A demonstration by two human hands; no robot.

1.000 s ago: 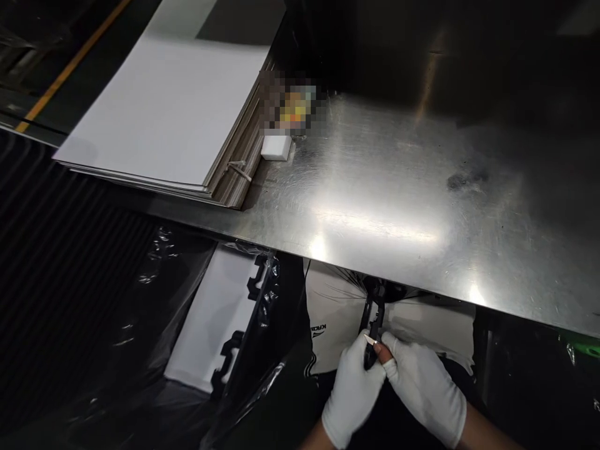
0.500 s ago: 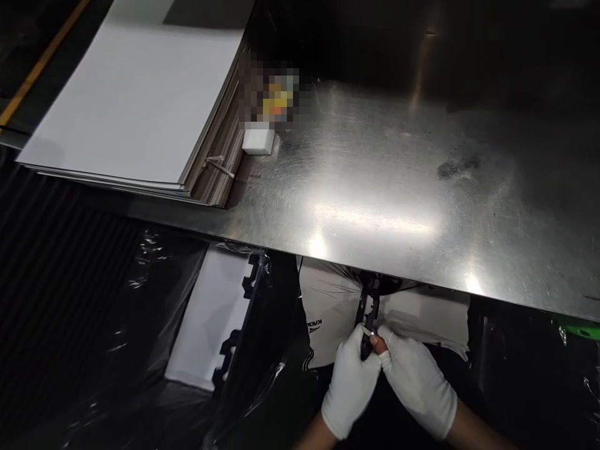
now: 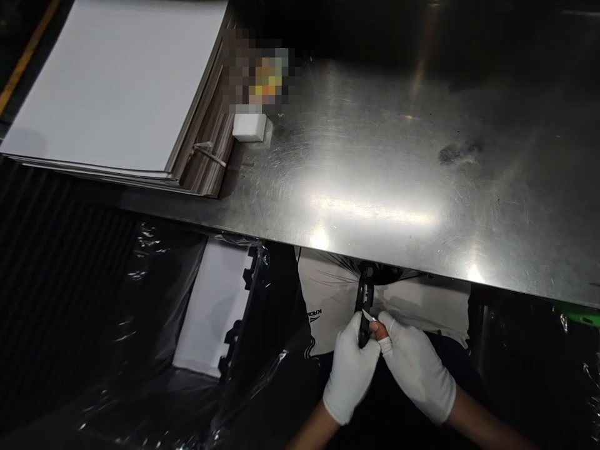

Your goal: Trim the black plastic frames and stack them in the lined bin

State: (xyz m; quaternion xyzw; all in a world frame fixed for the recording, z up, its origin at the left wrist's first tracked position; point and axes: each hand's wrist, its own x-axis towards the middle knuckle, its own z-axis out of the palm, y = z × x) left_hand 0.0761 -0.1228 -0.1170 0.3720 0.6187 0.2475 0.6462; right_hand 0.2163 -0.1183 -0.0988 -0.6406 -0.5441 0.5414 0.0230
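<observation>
Both my hands wear white gloves and meet below the near edge of the steel table [image 3: 375,187]. My left hand [image 3: 351,369] is closed around a narrow black notched strip [image 3: 364,300] that stands upright in front of my white shirt. My right hand [image 3: 415,369] is closed too, its bare fingertip pinching a small pale blade-like piece [image 3: 369,317] against the strip. What exactly that small piece is I cannot make out.
A thick stack of white sheets [image 3: 117,87] lies on the table's far left, with a small white block [image 3: 249,126] beside it. Below the table's edge, black plastic film [image 3: 154,350] wraps a white board [image 3: 210,312] with black notched strips.
My hands with the strip have stayed together and shifted slightly up in the view. The camera has tilted, so the sheet stack and white block sit further left and higher.
</observation>
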